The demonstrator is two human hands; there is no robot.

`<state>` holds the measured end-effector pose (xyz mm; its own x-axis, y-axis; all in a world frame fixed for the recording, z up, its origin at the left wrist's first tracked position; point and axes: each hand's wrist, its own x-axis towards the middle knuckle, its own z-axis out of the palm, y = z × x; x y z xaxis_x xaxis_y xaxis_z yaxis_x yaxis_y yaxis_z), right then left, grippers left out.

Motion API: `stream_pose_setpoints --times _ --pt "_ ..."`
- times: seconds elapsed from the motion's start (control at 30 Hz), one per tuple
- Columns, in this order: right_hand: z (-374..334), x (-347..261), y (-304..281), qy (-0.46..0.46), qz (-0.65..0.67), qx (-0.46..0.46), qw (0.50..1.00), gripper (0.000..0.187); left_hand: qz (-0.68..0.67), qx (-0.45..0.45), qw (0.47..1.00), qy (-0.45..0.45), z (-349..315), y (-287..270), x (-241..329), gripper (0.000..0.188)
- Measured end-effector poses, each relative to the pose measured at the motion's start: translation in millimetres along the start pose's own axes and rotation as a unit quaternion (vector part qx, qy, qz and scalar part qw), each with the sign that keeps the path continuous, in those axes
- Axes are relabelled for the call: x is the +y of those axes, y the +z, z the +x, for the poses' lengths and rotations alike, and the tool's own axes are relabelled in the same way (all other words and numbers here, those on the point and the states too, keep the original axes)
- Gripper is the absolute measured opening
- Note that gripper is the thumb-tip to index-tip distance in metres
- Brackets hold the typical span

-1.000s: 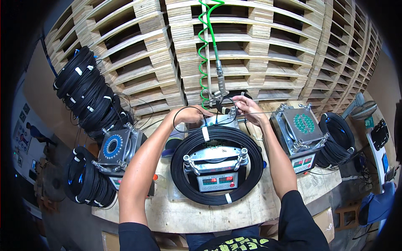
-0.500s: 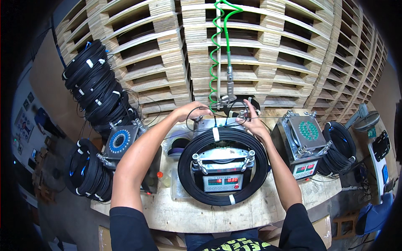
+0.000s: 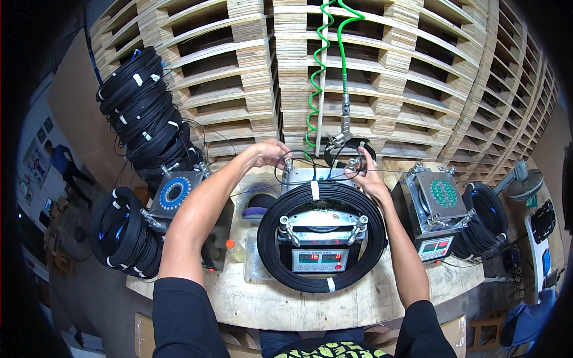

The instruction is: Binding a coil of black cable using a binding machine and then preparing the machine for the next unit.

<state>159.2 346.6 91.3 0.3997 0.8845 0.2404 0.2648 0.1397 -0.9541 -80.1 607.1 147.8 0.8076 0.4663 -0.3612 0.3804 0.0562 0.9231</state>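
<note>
In the middle of the bench stands a metal machine [image 3: 319, 221] with corner clamps and a lit red-and-green display. A large coil of black cable [image 3: 271, 262] rings it, tied with white bands. Thin cable ends loop up behind the coil at the machine's far edge. My left hand [image 3: 267, 154] is at the far left clamp knob [image 3: 289, 163], its fingers curled beside a cable loop; what they grip is hard to make out. My right hand [image 3: 369, 178] is at the far right clamp knob [image 3: 351, 163], index finger raised and thumb apart.
Similar machines stand left [image 3: 175, 194] and right [image 3: 443, 194]. Tall stacked black cable coils [image 3: 146, 119] are at the left, with more coils [image 3: 483, 215] at the right. Wooden pallets [image 3: 239, 77] rise behind. A green coiled air hose [image 3: 313, 89] hangs behind the machine.
The view has shifted, so the scene sits slightly further right. My left hand has drawn a little left, showing the far left knob. The display's right-hand reading has changed.
</note>
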Motion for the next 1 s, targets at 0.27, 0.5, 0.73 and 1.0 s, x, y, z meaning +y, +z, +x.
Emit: stream_pose_setpoints --times 0.27,0.5,0.73,1.0 --pt "-3.1 4.4 -9.8 0.003 0.007 -0.003 1.000 0.093 0.005 -0.007 1.000 -0.003 -22.3 19.4 8.3 0.037" --pt "-0.5 -3.1 0.5 0.029 0.024 0.006 0.999 0.093 -0.057 -0.009 0.997 0.047 -23.1 1.6 -28.6 0.041" --pt "-0.2 6.5 -0.9 0.039 0.026 0.029 0.998 0.095 -0.226 0.059 0.964 0.126 -39.4 22.1 -58.7 0.045" --pt "12.9 25.2 -14.7 0.029 0.018 -0.032 0.999 0.088 -0.350 0.298 0.880 0.121 -8.2 64.8 -64.2 0.032"
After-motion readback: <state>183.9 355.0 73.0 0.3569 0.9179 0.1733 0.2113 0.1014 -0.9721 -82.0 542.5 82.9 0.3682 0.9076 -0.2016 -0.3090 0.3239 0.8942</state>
